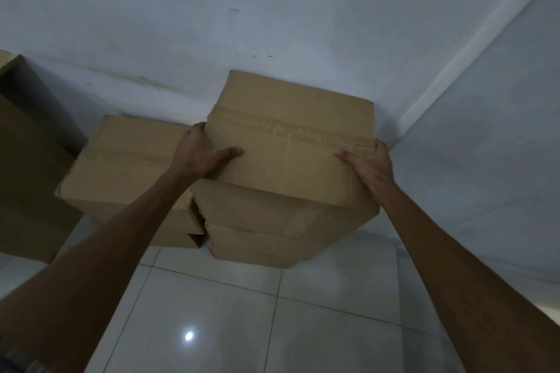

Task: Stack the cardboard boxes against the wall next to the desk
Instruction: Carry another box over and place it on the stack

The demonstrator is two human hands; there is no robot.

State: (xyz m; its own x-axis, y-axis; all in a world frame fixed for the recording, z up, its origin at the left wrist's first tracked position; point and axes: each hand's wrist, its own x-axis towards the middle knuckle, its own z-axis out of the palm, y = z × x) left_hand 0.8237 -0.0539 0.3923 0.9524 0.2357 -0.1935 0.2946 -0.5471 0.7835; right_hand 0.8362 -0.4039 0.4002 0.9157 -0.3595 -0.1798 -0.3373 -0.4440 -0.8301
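Top box (291,142) sat on the right-hand stack (272,221), in the corner, its far edge at or close to the back wall (272,9). Left hand (201,157) gripped the near-left corner, thumb laid flat on the lid, fingers wrapped down the side and mostly hidden. Right hand (368,160) held the near-right corner the same way, thumb on top. Both hands clamped the box between them. Whether the box rested fully or was partly carried could not be told.

Shorter stack (127,166) stood just beside it on the left, touching or nearly so. A bigger brown box (27,160) stood further left. Tiled floor (242,312) was glossy.

Risks, as judgement: the top box looked skewed against the ones under it, so letting go unevenly could leave it overhanging and tip it. The lower boxes looked dented, so pressing down might make the column lean. Fingers could get pinched against the neighbour stack.
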